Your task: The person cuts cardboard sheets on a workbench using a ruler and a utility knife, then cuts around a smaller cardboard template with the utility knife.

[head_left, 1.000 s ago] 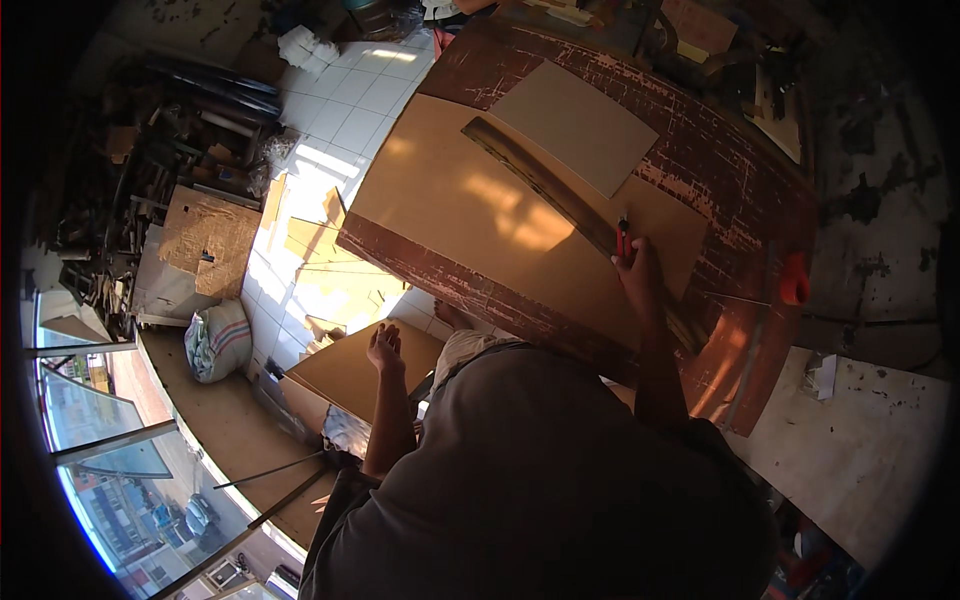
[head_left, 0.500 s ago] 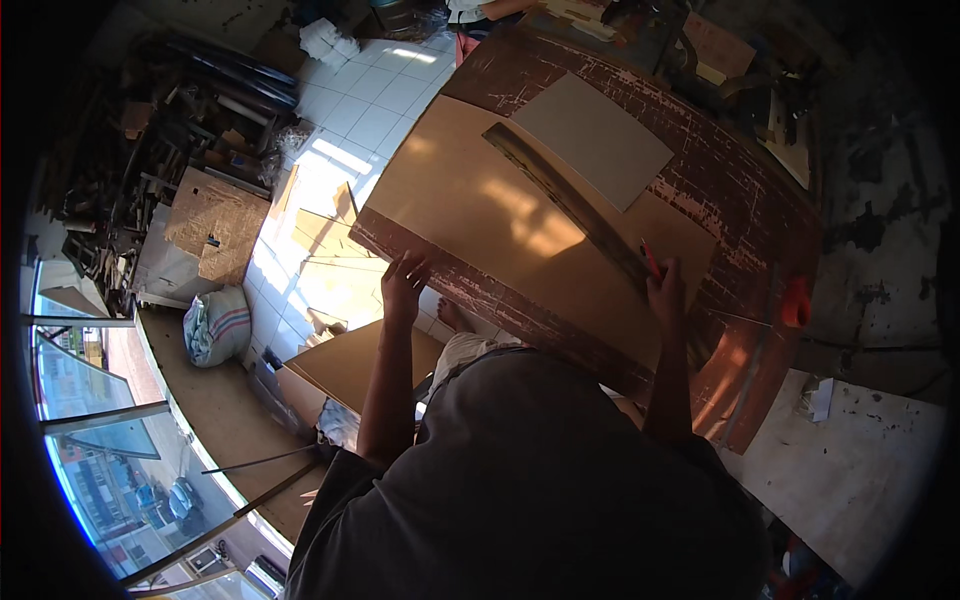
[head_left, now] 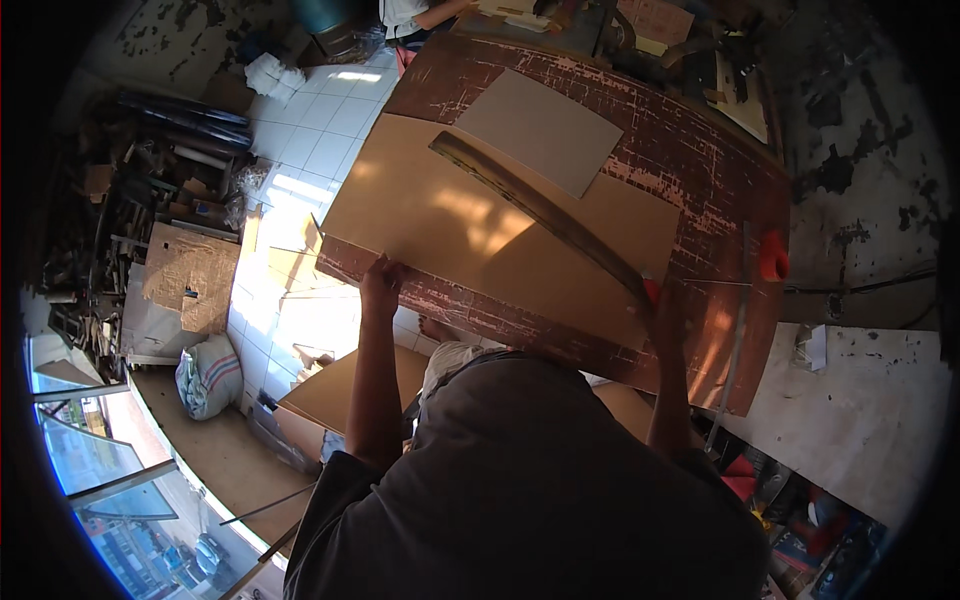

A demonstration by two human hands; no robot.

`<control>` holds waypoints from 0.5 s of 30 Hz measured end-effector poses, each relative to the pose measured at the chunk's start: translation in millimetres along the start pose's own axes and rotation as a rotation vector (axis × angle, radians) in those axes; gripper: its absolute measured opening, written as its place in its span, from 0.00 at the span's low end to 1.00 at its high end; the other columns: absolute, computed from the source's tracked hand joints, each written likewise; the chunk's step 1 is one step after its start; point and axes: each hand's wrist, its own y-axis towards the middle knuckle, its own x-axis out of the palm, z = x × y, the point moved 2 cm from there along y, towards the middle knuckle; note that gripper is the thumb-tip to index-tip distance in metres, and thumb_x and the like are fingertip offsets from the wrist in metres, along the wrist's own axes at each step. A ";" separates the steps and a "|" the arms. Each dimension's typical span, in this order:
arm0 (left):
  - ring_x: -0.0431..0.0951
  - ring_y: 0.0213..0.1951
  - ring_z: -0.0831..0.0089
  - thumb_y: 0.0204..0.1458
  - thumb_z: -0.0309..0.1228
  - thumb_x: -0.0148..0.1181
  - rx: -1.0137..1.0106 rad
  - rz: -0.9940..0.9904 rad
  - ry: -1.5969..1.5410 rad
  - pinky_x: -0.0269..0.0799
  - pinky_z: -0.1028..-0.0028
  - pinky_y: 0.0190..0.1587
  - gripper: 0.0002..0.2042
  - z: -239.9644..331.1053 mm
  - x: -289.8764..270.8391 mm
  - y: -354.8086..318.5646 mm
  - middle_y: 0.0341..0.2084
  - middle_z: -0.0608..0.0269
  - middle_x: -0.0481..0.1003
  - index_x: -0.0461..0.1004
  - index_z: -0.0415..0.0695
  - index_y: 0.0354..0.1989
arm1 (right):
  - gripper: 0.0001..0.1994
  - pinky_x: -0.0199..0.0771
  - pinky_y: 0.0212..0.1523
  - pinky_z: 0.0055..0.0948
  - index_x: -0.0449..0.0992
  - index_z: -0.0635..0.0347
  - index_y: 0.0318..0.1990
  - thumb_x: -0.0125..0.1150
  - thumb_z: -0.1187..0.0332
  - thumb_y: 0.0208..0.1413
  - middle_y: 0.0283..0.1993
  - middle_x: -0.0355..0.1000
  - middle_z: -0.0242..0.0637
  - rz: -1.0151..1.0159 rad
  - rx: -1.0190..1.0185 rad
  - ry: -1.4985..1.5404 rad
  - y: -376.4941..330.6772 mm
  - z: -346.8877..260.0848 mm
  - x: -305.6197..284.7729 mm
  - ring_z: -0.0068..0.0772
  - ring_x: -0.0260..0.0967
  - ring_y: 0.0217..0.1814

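A large brown board (head_left: 360,200) lies on the worn dark-red table (head_left: 690,160). At its near left edge is my left hand (head_left: 381,282), fingers bent and closed on the rim. A long, narrow wooden strip (head_left: 530,205) runs diagonally over the board, its near end reaching my right hand (head_left: 667,318). That hand, dark and blurred, is closed around a slim red pen or pencil (head_left: 653,290). Whether it also touches the strip is hidden. A grey rectangular sheet (head_left: 545,130) lies beyond the strip, partly over the board.
Another brown panel (head_left: 345,385) is below the table, left of my body. A stuffed white sack (head_left: 210,375) stands near the glass windows. Scrap wood (head_left: 100,230) is piled at left. A red object (head_left: 773,256) sits at the table's right edge. Another person (head_left: 405,20) stands at the far end.
The whole view has shifted. My left hand has come onto the board's edge, its fingers drawn together. My right hand has moved nearer to me with the red pen or pencil.
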 end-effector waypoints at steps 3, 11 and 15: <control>0.76 0.43 0.74 0.65 0.36 0.54 -0.200 0.102 -0.568 0.71 0.71 0.48 0.15 -14.7 -10.1 23.5 0.39 0.65 0.77 0.75 0.44 0.55 | 0.45 0.64 0.59 0.57 0.64 0.67 0.59 0.80 0.51 0.38 0.54 0.67 0.58 -0.102 0.076 0.073 7.1 -1.3 -1.3 0.63 0.64 0.58; 0.77 0.49 0.68 0.64 0.35 0.57 -0.199 0.155 -0.674 0.72 0.68 0.50 0.14 58.7 22.6 5.5 0.50 0.62 0.78 0.74 0.45 0.55 | 0.40 0.70 0.52 0.52 0.66 0.66 0.52 0.82 0.54 0.34 0.48 0.70 0.53 -0.212 0.219 0.144 26.1 0.0 -15.7 0.61 0.68 0.53; 0.78 0.51 0.64 0.65 0.31 0.55 -0.032 0.070 -0.766 0.78 0.63 0.50 0.12 72.7 24.5 -8.2 0.52 0.58 0.77 0.73 0.43 0.55 | 0.39 0.69 0.51 0.47 0.68 0.66 0.53 0.83 0.61 0.34 0.47 0.69 0.51 -0.289 0.151 0.230 38.2 -8.6 -32.3 0.53 0.69 0.50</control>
